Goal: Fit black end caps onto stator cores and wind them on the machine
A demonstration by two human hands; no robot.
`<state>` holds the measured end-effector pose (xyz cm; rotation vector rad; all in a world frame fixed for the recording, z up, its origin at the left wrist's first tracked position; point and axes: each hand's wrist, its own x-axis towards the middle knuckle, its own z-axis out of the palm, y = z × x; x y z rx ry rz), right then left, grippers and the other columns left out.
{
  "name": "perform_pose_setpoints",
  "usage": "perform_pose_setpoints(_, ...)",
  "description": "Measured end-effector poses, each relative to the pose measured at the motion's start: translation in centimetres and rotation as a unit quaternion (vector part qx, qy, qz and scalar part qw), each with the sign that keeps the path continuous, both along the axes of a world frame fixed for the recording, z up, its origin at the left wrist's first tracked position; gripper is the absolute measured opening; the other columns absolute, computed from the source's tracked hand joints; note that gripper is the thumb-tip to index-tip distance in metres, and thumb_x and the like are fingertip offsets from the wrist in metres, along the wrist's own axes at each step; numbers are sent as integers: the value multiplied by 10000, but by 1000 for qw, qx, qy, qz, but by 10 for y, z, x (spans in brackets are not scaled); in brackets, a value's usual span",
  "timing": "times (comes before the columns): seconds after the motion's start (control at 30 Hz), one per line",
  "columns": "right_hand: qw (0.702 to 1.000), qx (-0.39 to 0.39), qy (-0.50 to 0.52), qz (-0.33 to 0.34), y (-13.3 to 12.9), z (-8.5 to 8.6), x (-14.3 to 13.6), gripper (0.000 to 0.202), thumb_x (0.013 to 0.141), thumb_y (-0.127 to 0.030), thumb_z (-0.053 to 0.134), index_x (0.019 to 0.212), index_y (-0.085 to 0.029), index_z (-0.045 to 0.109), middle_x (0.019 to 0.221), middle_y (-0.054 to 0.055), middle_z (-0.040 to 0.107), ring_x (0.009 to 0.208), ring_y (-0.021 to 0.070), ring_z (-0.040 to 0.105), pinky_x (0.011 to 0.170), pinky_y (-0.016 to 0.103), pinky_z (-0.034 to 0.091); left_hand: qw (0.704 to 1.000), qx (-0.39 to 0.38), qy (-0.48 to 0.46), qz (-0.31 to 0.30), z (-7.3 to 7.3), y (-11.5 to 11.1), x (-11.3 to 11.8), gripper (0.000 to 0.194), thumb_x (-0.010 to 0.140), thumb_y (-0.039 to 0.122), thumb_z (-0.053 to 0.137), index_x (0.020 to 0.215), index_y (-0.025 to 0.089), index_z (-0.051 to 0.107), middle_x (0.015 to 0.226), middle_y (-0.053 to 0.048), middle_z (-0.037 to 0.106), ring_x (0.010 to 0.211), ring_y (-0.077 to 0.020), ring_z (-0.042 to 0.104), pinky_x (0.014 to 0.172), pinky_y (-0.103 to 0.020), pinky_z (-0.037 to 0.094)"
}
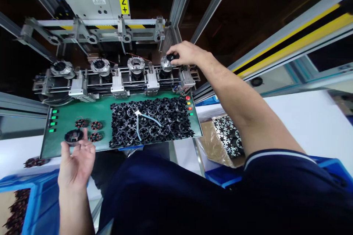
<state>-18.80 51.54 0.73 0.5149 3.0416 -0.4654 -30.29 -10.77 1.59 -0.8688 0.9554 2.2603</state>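
My left hand [78, 154] is at the front left of the green work surface [62, 147], palm up, its fingers around a black ring-shaped part [74, 137]. Just behind that part lie three small copper-wound parts [96, 125]. Out at the far right, my right hand [183, 53] pinches a small black part [172, 56] at the rightmost round metal fixture [166, 64]. Whether that part touches the fixture is not clear. Black parts sit in the two left fixtures [100, 65]; the third fixture [136, 64] shows an open centre.
Many black ring parts [154, 131] cover the middle and right of the surface, with white-and-blue pliers [138, 113] on top. Button rows line both side edges. Machine bars stand behind the fixtures. A box of metal plates [215, 139] is at right, a blue bin [41, 202] at lower left.
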Motion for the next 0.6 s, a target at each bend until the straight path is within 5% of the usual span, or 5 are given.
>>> perform_pose_setpoints(0.17, 997, 63, 26, -22, -71, -2, 30, 887, 1068, -629, 810, 1770, -105, 675, 2011, 269, 435, 1840, 620, 415, 1456, 874, 424, 998, -59, 7, -34, 5, 7, 27, 549, 1371, 514, 345, 1310, 190, 784, 1280, -117, 947, 915, -171, 928, 702, -264, 720)
perform_pose_setpoints(0.23, 990, 29, 135, -2, -113, 10, 33, 861, 1086, -654, 817, 1803, -202, 665, 1933, 248, 561, 1807, 562, 502, 1480, 808, 448, 996, -49, 17, -75, 14, 15, 42, 534, 1374, 454, 369, 1258, 183, 815, 1316, -122, 943, 917, -163, 926, 660, -246, 687)
perform_pose_setpoints(0.33, 962, -118, 213, 121, -199, 48, 30, 787, 1084, -644, 884, 1793, -372, 678, 1636, 123, 833, 1486, 418, 821, 1259, 635, 703, 987, 9, 44, -152, 27, 35, 63, 486, 1354, 463, 475, 1231, 191, 860, 1337, -123, 944, 955, -165, 928, 690, -225, 682)
perform_pose_setpoints(0.43, 912, -234, 179, 286, -288, 88, 25, 709, 1100, -598, 906, 1727, -311, 743, 1495, 64, 895, 1284, 315, 900, 1138, 523, 762, 971, 64, 83, -216, 35, 52, 80, 350, 1275, 515, 689, 1251, 228, 887, 1330, -86, 951, 1046, -195, 935, 783, -239, 703)
perform_pose_setpoints(0.6, 918, -226, 181, 270, -351, 106, 21, 510, 1145, -544, 865, 1573, -270, 822, 1342, 57, 898, 1097, 254, 861, 1030, 465, 753, 950, 93, 139, -265, 33, 61, 84, 338, 1127, 542, 914, 1242, 229, 858, 1278, -62, 939, 1014, -206, 902, 868, -293, 687)
